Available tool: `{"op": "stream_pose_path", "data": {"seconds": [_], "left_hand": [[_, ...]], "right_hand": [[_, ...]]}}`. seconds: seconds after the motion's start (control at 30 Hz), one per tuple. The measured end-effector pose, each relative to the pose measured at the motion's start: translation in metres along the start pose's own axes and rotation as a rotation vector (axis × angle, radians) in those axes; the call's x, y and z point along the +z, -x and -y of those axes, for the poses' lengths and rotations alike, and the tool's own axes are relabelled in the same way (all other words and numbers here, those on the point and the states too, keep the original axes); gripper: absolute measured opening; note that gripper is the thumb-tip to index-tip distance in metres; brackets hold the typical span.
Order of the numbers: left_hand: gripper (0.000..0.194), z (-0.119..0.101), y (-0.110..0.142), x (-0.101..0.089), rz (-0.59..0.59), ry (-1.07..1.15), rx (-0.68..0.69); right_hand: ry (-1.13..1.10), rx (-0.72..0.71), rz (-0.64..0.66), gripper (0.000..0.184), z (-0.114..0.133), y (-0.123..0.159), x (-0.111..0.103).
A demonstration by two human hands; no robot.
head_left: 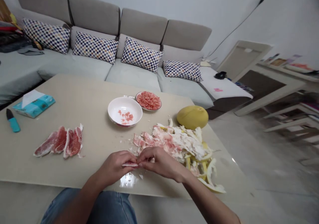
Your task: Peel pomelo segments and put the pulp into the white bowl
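My left hand (113,167) and my right hand (159,162) meet low on the table, both pinching a thin pale piece of pomelo segment (130,164) with its white membrane. Just beyond my right hand lies a heap of pomelo peel and pink-white membrane (174,144). A whole yellow-green pomelo (192,117) rests behind the heap. A white bowl (119,105) holds a little pink pulp, and a small plate (149,92) is full of it. Several peeled pink segments (59,141) lie on the bare table to the left.
The beige table (74,94) has a glossy top, with a teal-handled knife (12,120) and a blue tissue pack (33,105) at its left edge. A grey sofa (134,79) with checked cushions stands behind it. A white shelf unit (279,84) stands at the right.
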State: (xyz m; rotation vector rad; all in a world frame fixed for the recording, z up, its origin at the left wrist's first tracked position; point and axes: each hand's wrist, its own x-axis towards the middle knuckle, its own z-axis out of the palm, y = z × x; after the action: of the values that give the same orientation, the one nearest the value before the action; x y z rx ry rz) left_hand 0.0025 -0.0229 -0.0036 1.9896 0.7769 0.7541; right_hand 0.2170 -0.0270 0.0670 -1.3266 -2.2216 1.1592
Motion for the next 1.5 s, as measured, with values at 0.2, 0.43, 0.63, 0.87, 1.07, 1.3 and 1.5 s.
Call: {"op": "stream_pose_path", "data": {"seconds": [0.2, 0.43, 0.63, 0.87, 1.07, 1.3, 1.5], "left_hand": [[0.013, 0.000, 0.000, -0.001, 0.060, -0.059, 0.016], [0.015, 0.000, 0.000, -0.001, 0.099, -0.097, 0.034], [0.014, 0.003, 0.001, 0.001, 0.104, -0.084, 0.046], [0.013, 0.003, 0.001, 0.001, 0.093, -0.120, 0.029], [0.010, 0.002, 0.001, 0.000, 0.050, -0.145, 0.046], [0.018, 0.010, 0.000, 0.001, 0.000, -0.202, 0.103], [0.019, 0.005, -0.001, -0.002, 0.014, -0.165, 0.173]], "right_hand": [[0.215, -0.090, 0.110, 0.019, 0.009, -0.008, -0.001], [0.275, -0.258, 0.189, 0.021, 0.012, -0.010, -0.002], [0.340, -0.279, 0.157, 0.018, 0.008, -0.007, 0.001], [0.446, -0.246, 0.060, 0.014, 0.006, -0.006, 0.015], [0.218, 0.029, -0.123, 0.014, 0.002, -0.010, 0.026], [-0.046, 0.196, -0.162, 0.009, -0.014, -0.016, 0.037], [-0.147, 0.260, -0.202, 0.008, -0.033, -0.020, 0.036]]}}
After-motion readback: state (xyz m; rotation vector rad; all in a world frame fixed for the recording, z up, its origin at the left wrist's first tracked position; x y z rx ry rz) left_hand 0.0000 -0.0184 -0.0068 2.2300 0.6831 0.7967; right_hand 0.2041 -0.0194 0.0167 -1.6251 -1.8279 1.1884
